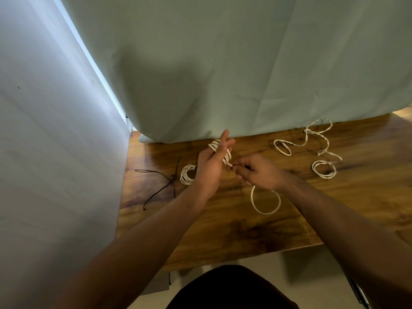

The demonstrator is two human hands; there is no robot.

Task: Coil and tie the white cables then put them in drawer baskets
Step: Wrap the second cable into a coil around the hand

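Note:
A white cable (225,156) is wound in several turns around the straight fingers of my left hand (209,168), held up over the wooden table (223,230). My right hand (256,172) pinches the same cable just right of the coil. Its loose tail hangs below my right hand in a loop (265,202) on the table. A small coiled white cable (186,174) lies just left of my left hand. Another loose white cable (316,146) sprawls at the right back of the table.
Black cable ties (162,182) lie crossed on the left part of the table. A pale green curtain (245,74) hangs over the table's back edge. A wall (44,152) stands close on the left. My dark-clothed lap shows below the table's front edge.

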